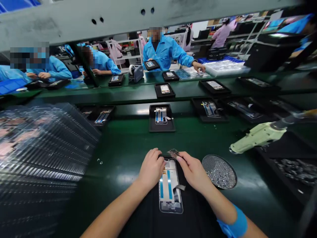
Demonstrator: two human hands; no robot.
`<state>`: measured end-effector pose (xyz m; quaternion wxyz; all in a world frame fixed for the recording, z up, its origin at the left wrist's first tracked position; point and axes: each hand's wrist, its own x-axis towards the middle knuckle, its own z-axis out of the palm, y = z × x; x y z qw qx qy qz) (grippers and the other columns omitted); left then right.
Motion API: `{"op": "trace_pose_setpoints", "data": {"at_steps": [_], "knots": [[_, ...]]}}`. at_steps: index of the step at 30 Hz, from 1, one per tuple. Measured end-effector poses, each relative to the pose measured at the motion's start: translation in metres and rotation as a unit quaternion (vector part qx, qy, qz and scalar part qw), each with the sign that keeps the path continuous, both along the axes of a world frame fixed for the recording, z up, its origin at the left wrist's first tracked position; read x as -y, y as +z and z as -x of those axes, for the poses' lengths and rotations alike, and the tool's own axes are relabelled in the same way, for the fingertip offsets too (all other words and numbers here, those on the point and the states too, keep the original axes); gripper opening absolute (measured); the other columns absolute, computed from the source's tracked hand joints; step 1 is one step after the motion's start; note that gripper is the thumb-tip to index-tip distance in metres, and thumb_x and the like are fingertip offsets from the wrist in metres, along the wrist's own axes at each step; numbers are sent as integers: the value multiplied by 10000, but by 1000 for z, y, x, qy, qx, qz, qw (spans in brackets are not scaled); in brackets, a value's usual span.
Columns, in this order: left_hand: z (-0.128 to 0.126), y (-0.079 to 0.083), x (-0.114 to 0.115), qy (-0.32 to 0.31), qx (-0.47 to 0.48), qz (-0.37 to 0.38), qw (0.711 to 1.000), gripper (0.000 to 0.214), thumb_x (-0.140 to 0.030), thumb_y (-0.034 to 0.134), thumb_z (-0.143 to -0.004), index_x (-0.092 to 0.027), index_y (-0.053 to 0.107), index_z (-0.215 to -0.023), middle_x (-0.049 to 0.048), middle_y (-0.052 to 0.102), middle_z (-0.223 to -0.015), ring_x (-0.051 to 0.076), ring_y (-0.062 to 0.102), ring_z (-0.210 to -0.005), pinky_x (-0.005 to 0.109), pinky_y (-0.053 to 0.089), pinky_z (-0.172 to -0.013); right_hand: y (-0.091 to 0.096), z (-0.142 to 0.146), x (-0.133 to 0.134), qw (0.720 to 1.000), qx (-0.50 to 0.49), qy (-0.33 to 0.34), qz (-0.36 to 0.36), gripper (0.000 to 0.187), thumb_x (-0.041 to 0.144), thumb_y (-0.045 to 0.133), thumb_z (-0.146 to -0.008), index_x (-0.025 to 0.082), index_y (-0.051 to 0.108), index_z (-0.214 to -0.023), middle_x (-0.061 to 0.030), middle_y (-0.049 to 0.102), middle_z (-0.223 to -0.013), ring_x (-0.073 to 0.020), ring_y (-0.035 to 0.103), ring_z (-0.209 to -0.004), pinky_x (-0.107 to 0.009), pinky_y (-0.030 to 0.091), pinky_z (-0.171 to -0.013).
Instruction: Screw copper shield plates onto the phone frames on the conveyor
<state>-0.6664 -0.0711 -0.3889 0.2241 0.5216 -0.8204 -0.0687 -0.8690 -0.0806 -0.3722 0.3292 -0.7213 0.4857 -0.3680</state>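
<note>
An opened phone frame [165, 185] with two blue strips and a loose grey flex cable [182, 187] lies in a black tray [170, 224] in front of me. My left hand [151, 168] is closed at the frame's upper left corner, its fingertips partly hidden. Between the thumb and fingers of my right hand [192, 168] is a small circuit board [173, 152], pinched just above the frame's upper end. A round dish of small shiny screws [220, 171] stands beside my right hand.
Clear plastic trays [49, 142] are stacked at left. A pale green electric screwdriver [259, 137] hangs at right, above a black bin of dark parts [294, 172]. Black trays with phone frames [161, 115] line the far side. Co-workers in blue [164, 49] sit opposite.
</note>
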Motion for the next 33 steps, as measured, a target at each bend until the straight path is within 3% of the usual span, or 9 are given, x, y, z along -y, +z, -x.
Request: {"op": "trace_pose_setpoints", "data": {"at_steps": [4, 9, 13, 16, 23, 28, 33], "knots": [[2, -3, 3, -4, 4, -12, 1000, 97, -159, 580, -990, -140, 672, -965, 69, 657, -1050, 210, 620, -963, 373, 555, -898, -10, -6, -4, 999, -19, 26, 35, 311, 341, 395, -1062, 193, 669, -1058, -60, 728, -1032, -157, 702, -932, -256, 546, -833], [-3, 0, 10, -13, -2, -24, 1000, 99, -166, 581, -994, -168, 665, -941, 38, 650, -1005, 187, 618, -890, 332, 545, -805, -16, -7, -10, 997, -23, 21, 70, 284, 294, 393, -1067, 188, 648, -1134, -82, 714, -1160, -163, 701, -1060, -278, 566, -937], [-5, 8, -6, 4, -23, -14, 1000, 102, -167, 564, -997, -154, 664, -1013, 76, 634, -1067, 215, 592, -1008, 358, 533, -886, -16, -7, -12, 994, -29, 31, 99, 280, 259, 399, -1059, 176, 655, -1135, -92, 701, -1167, -169, 676, -1107, -306, 560, -992], [-4, 12, -27, 8, -26, -16, 1000, 142, -192, 561, -990, -138, 657, -1080, 115, 611, -1103, 260, 556, -1044, 426, 535, -893, -16, -6, -10, 994, -30, 42, 99, 274, 260, 430, -1048, 173, 689, -1067, -97, 695, -1070, -176, 668, -1012, -314, 569, -913], [-3, 3, -62, 5, -45, 0, 999, 227, -165, 517, -1000, -203, 627, -1195, 97, 593, -1352, 301, 478, -1334, 532, 485, -1102, -19, -1, 1, 1000, -13, 23, 7, 148, 243, 597, -970, 206, 741, -971, -29, 729, -943, -158, 684, -893, -276, 544, -826], [-1, 3, -79, 9, -30, 23, 999, 330, -134, 472, -991, -187, 591, -1295, 145, 595, -1310, 305, 540, -1277, 514, 547, -1038, -19, -4, 4, 999, -4, 52, 2, 167, 208, 609, -958, 222, 775, -961, -19, 738, -914, -148, 680, -867, -265, 547, -798], [0, 2, -80, 9, -33, 32, 999, 342, -118, 494, -985, -174, 583, -1310, 143, 597, -1315, 305, 532, -1289, 514, 549, -1039, -19, -5, 6, 996, -41, 75, 24, 185, 169, 601, -967, 220, 778, -975, -20, 743, -942, -152, 674, -892, -281, 558, -808]]}}
